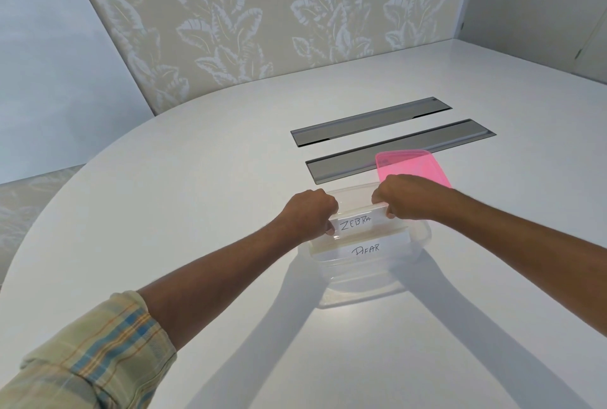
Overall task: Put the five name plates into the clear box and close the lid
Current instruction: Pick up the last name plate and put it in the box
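A clear plastic box (423, 234) stands on the white table in front of me. Inside it a name plate marked DEAR (366, 249) leans at the near side. Above the box I hold a name plate marked ZEBRA (356, 223) by its two ends: my left hand (310, 213) grips the left end, my right hand (407, 198) grips the right end. The pink translucent lid (414, 167) lies flat on the table just behind the box, partly hidden by my right hand. Other plates in the box cannot be told apart.
Two long grey cable hatches (371, 121) (341, 164) are set into the white table (197, 178) beyond the box; the lid overlaps the nearer one. A leaf-patterned wall panel (262, 14) stands behind the table's curved far edge.
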A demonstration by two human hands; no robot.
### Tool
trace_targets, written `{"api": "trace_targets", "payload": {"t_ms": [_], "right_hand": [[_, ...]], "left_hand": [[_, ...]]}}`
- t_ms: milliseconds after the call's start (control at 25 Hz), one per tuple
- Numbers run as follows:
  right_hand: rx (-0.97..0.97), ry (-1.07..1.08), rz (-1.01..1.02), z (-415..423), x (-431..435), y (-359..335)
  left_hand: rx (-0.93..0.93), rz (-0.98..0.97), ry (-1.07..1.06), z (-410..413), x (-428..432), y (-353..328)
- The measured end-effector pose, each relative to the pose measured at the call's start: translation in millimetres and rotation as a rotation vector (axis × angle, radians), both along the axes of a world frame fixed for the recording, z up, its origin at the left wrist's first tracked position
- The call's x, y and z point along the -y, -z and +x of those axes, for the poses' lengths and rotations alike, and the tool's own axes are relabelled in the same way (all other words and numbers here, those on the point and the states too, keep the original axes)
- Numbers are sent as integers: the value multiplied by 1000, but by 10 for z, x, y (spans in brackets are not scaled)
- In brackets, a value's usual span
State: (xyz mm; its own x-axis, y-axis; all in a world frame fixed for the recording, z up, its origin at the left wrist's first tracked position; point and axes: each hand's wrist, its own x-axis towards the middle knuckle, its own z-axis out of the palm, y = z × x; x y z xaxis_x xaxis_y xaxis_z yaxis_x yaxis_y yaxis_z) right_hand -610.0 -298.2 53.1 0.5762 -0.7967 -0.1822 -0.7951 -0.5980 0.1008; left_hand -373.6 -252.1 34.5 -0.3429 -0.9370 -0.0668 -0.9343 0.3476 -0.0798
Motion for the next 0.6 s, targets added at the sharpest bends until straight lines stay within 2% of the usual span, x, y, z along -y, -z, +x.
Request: {"api": "trace_targets", "payload": {"t_ms": [400, 520, 600], "right_hand": [[-91, -22, -18, 44, -7, 153], [-42, -14, -12, 43, -11, 146], [101, 39, 6, 5, -8, 139]], "left_hand": [[42, 40, -12, 2, 33, 104], [21, 32, -16, -1, 32, 70], [-31, -41, -3, -32, 16, 22]]}}
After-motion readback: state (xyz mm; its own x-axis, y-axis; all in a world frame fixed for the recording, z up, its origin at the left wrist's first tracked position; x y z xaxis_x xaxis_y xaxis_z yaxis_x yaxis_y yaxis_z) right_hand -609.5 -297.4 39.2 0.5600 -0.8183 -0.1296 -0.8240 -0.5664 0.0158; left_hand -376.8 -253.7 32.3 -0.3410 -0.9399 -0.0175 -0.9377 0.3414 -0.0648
